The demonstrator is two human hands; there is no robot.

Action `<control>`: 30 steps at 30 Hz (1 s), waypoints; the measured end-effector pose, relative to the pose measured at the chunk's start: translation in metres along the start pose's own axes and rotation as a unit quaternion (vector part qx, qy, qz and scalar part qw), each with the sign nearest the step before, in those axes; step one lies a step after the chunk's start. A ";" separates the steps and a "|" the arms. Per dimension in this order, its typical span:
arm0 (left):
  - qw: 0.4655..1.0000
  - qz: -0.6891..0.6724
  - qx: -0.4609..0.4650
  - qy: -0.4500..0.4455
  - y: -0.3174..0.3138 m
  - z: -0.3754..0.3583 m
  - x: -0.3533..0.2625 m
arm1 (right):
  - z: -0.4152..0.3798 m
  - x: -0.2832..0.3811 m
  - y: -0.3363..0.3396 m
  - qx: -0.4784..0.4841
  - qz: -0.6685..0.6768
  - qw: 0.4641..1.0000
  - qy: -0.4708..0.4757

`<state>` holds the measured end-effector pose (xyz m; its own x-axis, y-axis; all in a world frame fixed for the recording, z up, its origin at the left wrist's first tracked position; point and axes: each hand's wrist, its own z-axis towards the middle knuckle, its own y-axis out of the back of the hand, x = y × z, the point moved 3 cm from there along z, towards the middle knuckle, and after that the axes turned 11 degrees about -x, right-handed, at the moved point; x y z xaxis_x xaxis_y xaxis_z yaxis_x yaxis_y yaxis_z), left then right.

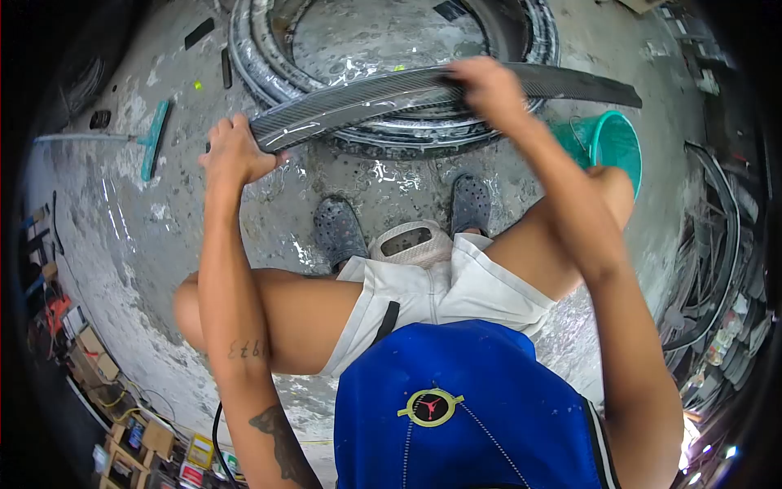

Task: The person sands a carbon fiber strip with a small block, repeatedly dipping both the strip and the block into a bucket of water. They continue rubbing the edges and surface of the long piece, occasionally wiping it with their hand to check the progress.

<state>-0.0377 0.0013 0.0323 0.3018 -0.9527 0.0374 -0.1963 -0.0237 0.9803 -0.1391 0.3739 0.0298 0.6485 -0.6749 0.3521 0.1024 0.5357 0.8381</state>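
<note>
A long, curved carbon-fibre strip (350,99) with a dark woven surface and wet shine lies across a stack of large grey-black rings (273,69) on the floor. My left hand (234,152) grips the strip's left end, with the thumb on the near edge. Farther right, my right hand (491,91) is blurred by motion and presses on the top of the strip. Its fingers are closed around a small dark thing, too smeared to name. Beyond the hand, the strip's right end reaches over the green bucket (623,134).
Wet concrete floor (163,220) surrounds my two clog-covered feet. A teal floor squeegee (155,140) lies at the left. Dark curved parts (725,212) are piled along the right side, and boxes (94,359) stand at the lower left.
</note>
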 end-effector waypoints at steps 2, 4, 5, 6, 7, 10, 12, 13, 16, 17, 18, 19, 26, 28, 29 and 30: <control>1.000 -0.001 0.007 -0.005 0.000 -0.002 0.002 | -0.016 -0.040 0.028 -0.001 -0.021 0.999 -0.037; 1.000 0.002 0.008 0.003 -0.004 -0.002 0.004 | -0.018 -0.042 0.020 -0.009 -0.037 0.997 -0.067; 1.000 0.004 0.003 -0.001 -0.003 0.000 0.001 | -0.012 -0.011 0.007 -0.024 -0.021 0.998 -0.055; 1.000 0.006 -0.001 -0.010 -0.001 0.001 -0.001 | 0.000 0.031 -0.011 -0.030 -0.028 0.999 -0.025; 1.000 0.003 0.002 -0.007 0.000 0.002 -0.001 | 0.008 0.062 -0.037 -0.051 0.034 0.998 0.005; 1.000 0.002 0.010 -0.008 0.003 0.000 -0.004 | 0.022 0.101 -0.055 -0.011 0.097 0.994 0.051; 1.000 0.005 0.012 -0.002 0.000 0.000 0.000 | 0.002 0.069 -0.033 -0.009 0.093 0.996 0.015; 1.000 0.001 0.014 0.004 -0.002 0.001 0.001 | -0.006 0.034 -0.008 0.012 0.054 0.998 -0.032; 1.000 0.006 -0.002 -0.011 -0.002 -0.001 0.002 | -0.040 -0.062 0.049 -0.049 -0.054 0.995 -0.070; 1.000 0.006 0.003 -0.005 -0.003 -0.003 0.004 | -0.043 -0.072 0.056 -0.066 -0.091 0.992 -0.065; 1.000 0.003 0.002 -0.004 -0.002 -0.004 0.003 | -0.040 -0.053 0.046 -0.075 -0.148 0.984 -0.070; 1.000 0.000 -0.002 -0.007 0.000 -0.002 0.000 | -0.035 -0.017 0.029 -0.094 -0.103 0.986 -0.087; 1.000 0.014 0.009 -0.002 0.002 -0.001 -0.003 | -0.013 0.053 -0.030 -0.048 0.034 0.998 -0.008; 1.000 0.011 0.013 -0.007 0.001 0.003 -0.002 | -0.029 -0.017 0.032 -0.016 -0.034 0.996 -0.086; 1.000 0.019 0.015 -0.013 -0.003 0.003 0.002 | -0.043 -0.061 0.058 -0.036 -0.079 0.984 -0.158; 1.000 0.011 0.000 -0.016 -0.011 0.004 0.006 | -0.062 -0.103 0.072 -0.071 -0.097 0.976 -0.181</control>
<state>-0.0377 -0.0059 0.0208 0.2671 -0.9622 0.0534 -0.2036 -0.0022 0.9791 -0.1525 0.5133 0.0277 0.2999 -0.8923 0.3374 0.3175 0.4269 0.8467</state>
